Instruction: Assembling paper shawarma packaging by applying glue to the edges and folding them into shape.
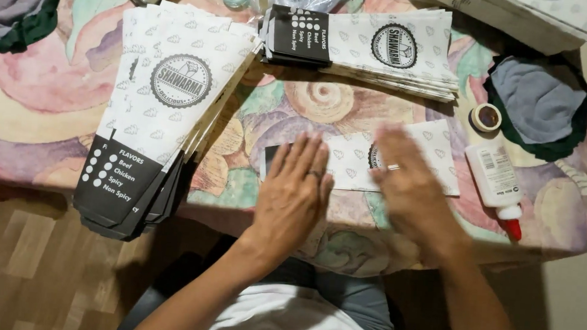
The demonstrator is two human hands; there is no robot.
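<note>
Both the left hand [294, 186] and the blurred right hand [408, 183] lie flat, fingers spread and gripping nothing, pressing a white printed paper sleeve [349, 163] at the table's near edge, seemingly smoothing a fold beside the white red-capped glue bottle [496, 185]

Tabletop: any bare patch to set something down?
The largest free patch is the far-left tablecloth, between the round mat and the left stack of printed sleeves. A smaller one lies mid-table, between both stacks. The right is crowded: tape roll, glue bottle, second mat. Both hands press the front sheet.
</note>
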